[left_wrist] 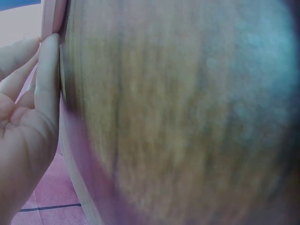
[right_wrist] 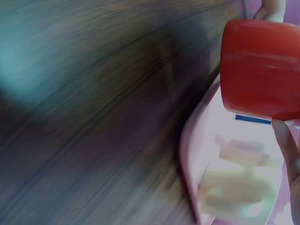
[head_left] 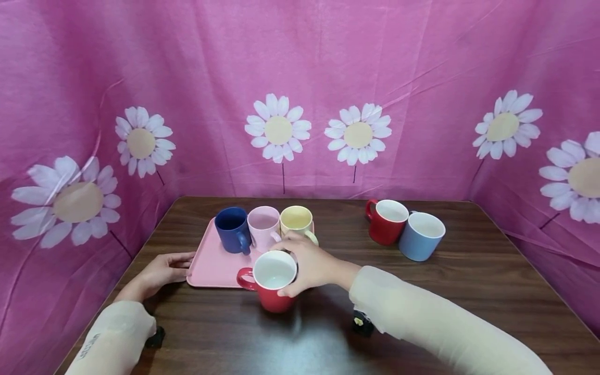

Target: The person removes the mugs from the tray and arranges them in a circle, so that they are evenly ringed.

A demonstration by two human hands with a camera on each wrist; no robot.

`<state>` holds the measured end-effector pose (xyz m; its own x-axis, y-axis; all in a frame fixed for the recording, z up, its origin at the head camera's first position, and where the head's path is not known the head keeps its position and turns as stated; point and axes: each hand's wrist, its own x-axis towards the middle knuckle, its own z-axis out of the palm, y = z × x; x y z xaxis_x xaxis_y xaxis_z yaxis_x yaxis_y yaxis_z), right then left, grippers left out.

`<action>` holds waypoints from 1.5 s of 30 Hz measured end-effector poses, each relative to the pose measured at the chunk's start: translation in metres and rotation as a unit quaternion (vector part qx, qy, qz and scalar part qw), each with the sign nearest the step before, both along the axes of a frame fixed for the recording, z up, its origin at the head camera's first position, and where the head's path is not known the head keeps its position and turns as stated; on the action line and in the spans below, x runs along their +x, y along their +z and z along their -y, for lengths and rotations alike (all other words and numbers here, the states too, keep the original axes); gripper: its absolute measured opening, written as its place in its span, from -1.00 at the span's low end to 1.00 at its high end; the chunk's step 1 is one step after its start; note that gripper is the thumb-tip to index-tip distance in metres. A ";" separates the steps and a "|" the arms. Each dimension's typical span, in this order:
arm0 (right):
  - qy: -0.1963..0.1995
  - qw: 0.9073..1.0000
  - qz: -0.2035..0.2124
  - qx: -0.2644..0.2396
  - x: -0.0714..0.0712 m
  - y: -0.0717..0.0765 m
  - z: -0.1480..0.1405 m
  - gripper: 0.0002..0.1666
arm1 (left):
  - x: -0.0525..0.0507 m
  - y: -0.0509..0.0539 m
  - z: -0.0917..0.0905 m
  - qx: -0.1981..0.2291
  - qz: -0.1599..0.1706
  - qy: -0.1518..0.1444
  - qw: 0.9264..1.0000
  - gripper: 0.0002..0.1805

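Note:
My right hand [head_left: 311, 263] grips a red mug [head_left: 274, 299] with a white inside, fingers and thumb around its right side and the handle pointing left. The mug is in front of the pink tray [head_left: 217, 273] and hides part of its front edge; in the right wrist view the red mug [right_wrist: 260, 70] appears raised. At the tray's left edge my left hand [head_left: 159, 273] holds the rim; the left wrist view shows fingertips [left_wrist: 49, 44] at it. On the tray's back half stand a dark blue mug [head_left: 232, 232], a pink mug [head_left: 264, 226] and a yellow mug [head_left: 296, 219].
Another red mug [head_left: 386, 224] and a light blue mug [head_left: 421, 239] stand side by side at the right back of the brown wooden table [head_left: 469, 291]. A pink cloth [head_left: 319, 67] with daisies hangs behind the table and at its sides.

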<state>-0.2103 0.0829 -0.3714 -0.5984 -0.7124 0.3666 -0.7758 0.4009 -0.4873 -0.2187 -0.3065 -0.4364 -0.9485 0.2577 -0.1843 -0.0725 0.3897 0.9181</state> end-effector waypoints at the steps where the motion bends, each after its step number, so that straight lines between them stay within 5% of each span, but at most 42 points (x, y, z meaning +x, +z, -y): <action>1: 0.014 1.000 0.004 -0.010 0.000 -0.001 -0.006 -0.18 | 0.000 0.000 0.000 -0.001 -0.001 -0.001 1.000 -0.33; 8: 0.042 0.999 0.017 -0.029 0.003 -0.004 -0.047 -0.16 | 0.000 0.000 0.001 -0.008 0.000 0.002 1.000 -0.33; 17: -0.002 0.998 0.065 -0.004 0.007 0.000 -0.098 -0.16 | 0.001 -0.002 0.003 -0.006 0.005 0.004 1.000 -0.33; 27: -0.063 0.998 0.027 0.016 0.005 0.003 -0.136 -0.18 | 0.001 -0.002 0.005 0.026 -0.006 -0.008 1.000 -0.32; 37: -0.157 0.987 -0.006 0.029 -0.012 -0.003 -0.158 -0.23 | 0.001 -0.001 0.003 0.016 -0.006 -0.008 1.000 -0.32; 45: -0.265 0.963 0.029 0.032 -0.023 -0.008 -0.158 -0.22 | 0.000 -0.001 0.002 0.013 -0.005 -0.008 1.000 -0.32</action>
<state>-0.2334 0.2410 -0.3792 -0.9028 -0.3203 0.2871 -0.4254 0.7636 -0.4858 -0.2183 -0.3082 -0.4370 -0.9457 0.2778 -0.1686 -0.0575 0.3677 0.9282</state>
